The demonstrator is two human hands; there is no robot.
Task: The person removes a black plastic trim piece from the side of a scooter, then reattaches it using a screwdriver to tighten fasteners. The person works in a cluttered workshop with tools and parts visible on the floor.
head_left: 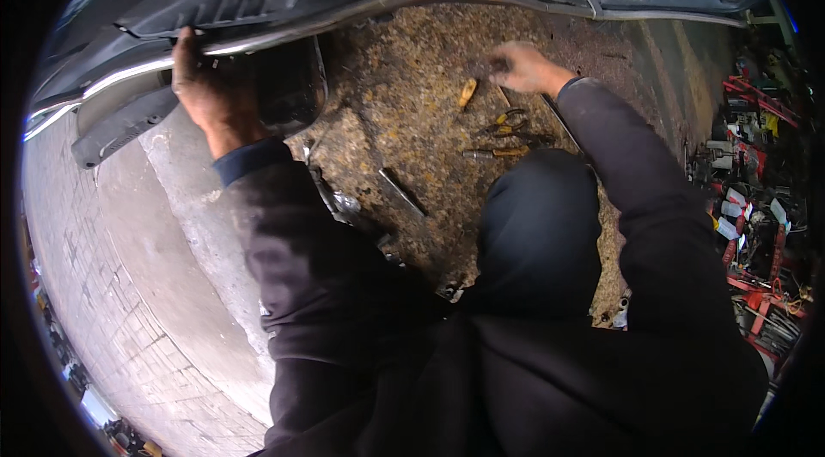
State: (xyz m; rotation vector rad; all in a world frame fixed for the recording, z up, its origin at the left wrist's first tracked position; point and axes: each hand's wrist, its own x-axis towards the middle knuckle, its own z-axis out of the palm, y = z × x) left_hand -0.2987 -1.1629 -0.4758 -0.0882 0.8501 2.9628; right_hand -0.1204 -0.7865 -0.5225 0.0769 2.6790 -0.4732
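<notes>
My left hand (210, 100) reaches up to the dark lower body edge (284, 32) of a car, one digit pressed against its outer side. Its other fingers are lost in shadow beside a black plastic panel (292, 83). To the right, my right hand (526, 69) hovers over the floor with its fingers closed together; something small and dark may be at the fingertips, too unclear to name. Just left of them is a yellow tool handle (467, 93). Below lie yellow-handled pliers (507, 123) and a yellow-handled tool with a metal shaft (497, 153).
A metal rod (401, 191) and other metal tools (325, 192) lie on the stained speckled floor (387, 113). My bent knee (541, 216) rises between my arms. Red racks (760, 298) full of tools stand at the right. Pale paving (129, 242) spreads at the left.
</notes>
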